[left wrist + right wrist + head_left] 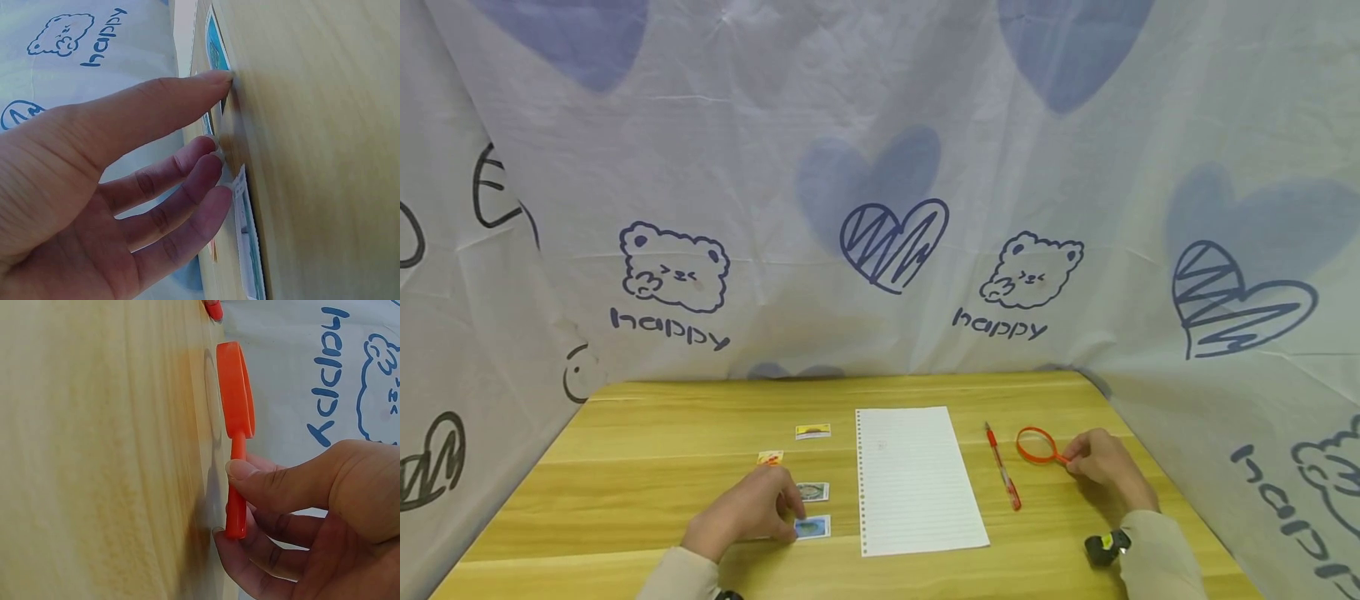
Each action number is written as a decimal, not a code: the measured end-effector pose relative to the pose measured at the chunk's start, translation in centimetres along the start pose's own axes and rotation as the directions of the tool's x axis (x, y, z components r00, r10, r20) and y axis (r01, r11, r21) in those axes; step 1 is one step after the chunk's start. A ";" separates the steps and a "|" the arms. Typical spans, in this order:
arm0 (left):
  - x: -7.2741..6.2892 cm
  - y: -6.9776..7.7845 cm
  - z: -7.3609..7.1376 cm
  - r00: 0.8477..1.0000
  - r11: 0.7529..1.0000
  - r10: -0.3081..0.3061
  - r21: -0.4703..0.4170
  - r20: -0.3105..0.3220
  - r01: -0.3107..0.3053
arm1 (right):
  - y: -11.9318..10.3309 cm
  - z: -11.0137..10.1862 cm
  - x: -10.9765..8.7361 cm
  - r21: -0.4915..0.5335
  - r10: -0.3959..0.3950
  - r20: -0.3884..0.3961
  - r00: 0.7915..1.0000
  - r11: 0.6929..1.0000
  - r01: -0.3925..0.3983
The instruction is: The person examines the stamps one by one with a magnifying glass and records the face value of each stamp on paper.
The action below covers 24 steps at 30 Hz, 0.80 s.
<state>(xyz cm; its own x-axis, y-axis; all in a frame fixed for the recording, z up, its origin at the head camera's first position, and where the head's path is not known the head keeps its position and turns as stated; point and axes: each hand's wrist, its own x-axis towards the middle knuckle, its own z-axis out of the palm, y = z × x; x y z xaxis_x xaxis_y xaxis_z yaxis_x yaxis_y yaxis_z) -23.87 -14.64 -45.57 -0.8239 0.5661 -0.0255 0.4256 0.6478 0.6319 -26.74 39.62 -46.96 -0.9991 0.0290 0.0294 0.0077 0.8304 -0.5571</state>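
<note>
My right hand (pixel 1103 460) pinches the handle of a red-orange magnifying glass (pixel 236 394) between thumb and fingers. In the right wrist view its ring is raised off the wood, with a shadow beside it. On the left, my left hand (pixel 751 510) reaches down to the table with thumb and fingers apart. Its thumb tip is right at the edge of a blue stamp (pixel 813 527). In the left wrist view, another stamp (pixel 249 240) lies by the lower fingertips. Beyond this hand are a green-grey stamp (pixel 814 492), a red-and-yellow stamp (pixel 771 457) and a yellow stamp (pixel 813 431).
A lined sheet of paper (pixel 917 483) with punched holes lies mid-table. Between it and the magnifying glass is a red pen (pixel 1003 467). A black wrist device (pixel 1107 547) sits by the right cuff. A printed white curtain (pixel 880 350) encloses the wooden table (pixel 647 425).
</note>
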 end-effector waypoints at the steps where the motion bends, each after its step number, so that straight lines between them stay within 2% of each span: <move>1: 0.0 0.0 0.0 1.000 1.000 0.000 0.000 -0.001 0.000 | 0.0 0.0 0.0 -0.001 0.004 0.000 1.000 1.000 -0.004; 7: 0.0 0.0 0.0 1.000 1.000 0.007 0.001 -0.004 -0.007 | 0.0 0.0 0.0 -0.004 0.020 0.009 1.000 1.000 -0.020; 24: 0.0 0.3 0.0 1.000 1.000 -0.008 0.005 -0.005 0.008 | 0.0 0.2 0.2 -0.036 0.003 0.030 1.000 0.999 -0.002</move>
<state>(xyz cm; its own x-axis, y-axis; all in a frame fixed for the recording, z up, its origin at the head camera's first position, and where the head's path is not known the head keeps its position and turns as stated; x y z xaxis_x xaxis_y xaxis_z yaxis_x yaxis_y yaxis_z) -23.72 -14.50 -45.34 -0.8290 0.5586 -0.0263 0.4212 0.6545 0.6279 -26.94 39.53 -47.18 -0.9999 0.0148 0.0033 0.0108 0.8499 -0.5268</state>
